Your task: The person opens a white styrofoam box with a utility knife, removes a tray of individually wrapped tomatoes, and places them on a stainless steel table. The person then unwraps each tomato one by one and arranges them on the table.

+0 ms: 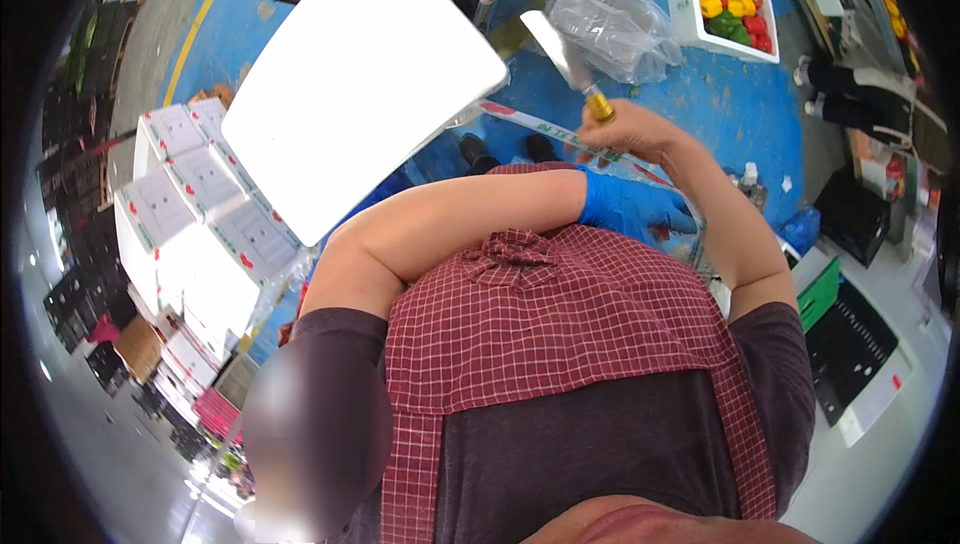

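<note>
My right hand (pixel 635 132) is closed round the yellowish handle of a broad-bladed knife (pixel 562 52). The blade points up and to the left, away from my body. Just below that hand runs a white strip (pixel 540 126) with red and green print; whether my fingers touch it, I cannot tell. My left hand (pixel 635 206), in a blue glove, reaches across the front of my checked apron. It sits below my right hand, close to the right forearm. Its fingers point right, and what they touch is partly hidden.
A bright white flat surface (pixel 365 84) stands ahead on the left. Stacked white printed boxes (pixel 205 179) are at the left. Crumpled clear plastic (pixel 610 19) lies on the blue floor beside a white foam box (pixel 690 19) of peppers. A black crate (pixel 850 344) is at the right.
</note>
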The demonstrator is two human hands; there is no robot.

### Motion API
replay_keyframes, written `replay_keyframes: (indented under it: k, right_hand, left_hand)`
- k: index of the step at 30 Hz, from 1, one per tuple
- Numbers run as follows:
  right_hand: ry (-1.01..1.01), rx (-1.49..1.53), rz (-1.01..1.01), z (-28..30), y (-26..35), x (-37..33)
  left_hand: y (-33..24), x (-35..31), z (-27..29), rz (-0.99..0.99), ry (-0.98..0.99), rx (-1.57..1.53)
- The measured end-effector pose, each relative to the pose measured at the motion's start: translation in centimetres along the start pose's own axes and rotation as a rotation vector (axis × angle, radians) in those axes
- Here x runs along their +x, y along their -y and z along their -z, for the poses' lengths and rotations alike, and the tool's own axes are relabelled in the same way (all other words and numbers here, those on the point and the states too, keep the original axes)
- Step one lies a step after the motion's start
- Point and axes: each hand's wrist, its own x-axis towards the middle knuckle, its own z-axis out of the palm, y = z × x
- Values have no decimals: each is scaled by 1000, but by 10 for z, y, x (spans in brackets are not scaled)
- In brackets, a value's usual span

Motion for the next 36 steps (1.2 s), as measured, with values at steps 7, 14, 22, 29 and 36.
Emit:
replay_keyframes:
  k: [7, 14, 22, 29, 36]
  right_hand:
    - [-522, 721, 660, 74, 10, -13]
    - [-582, 813, 959, 139, 66, -40]
    - [-815, 334, 812, 159, 116, 13]
    - [-613, 337, 386, 63, 52, 81]
    - [-504, 355, 392, -22, 61, 142]
  left_hand:
    - [-6, -37, 35, 114, -284, -205]
    - [62, -46, 147, 551, -1180, 255]
    - [102, -105, 336, 984, -871, 922]
    - [-11, -437, 502, 973, -1243, 1488]
    - [-215, -718, 263, 1462, -1270, 1608]
